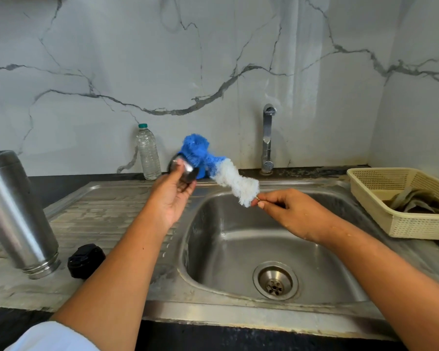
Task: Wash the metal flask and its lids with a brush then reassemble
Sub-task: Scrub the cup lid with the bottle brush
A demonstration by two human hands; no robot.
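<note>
My left hand (171,192) grips a small metal lid (188,171) above the sink's left rim. My right hand (293,211) pinches the wire handle of a bottle brush (213,164) whose blue tip bends against the lid and whose white bristles trail toward my fingers. The metal flask (15,214) stands upside down on the draining board at the left, its threaded mouth down. A black inner lid (86,260) lies beside it on the board.
The steel sink (238,239) with a drain (275,279) lies below my hands. A tap (268,138) rises behind it. A clear plastic bottle (148,152) stands at the back. A beige basket (411,201) holding a cloth sits at the right.
</note>
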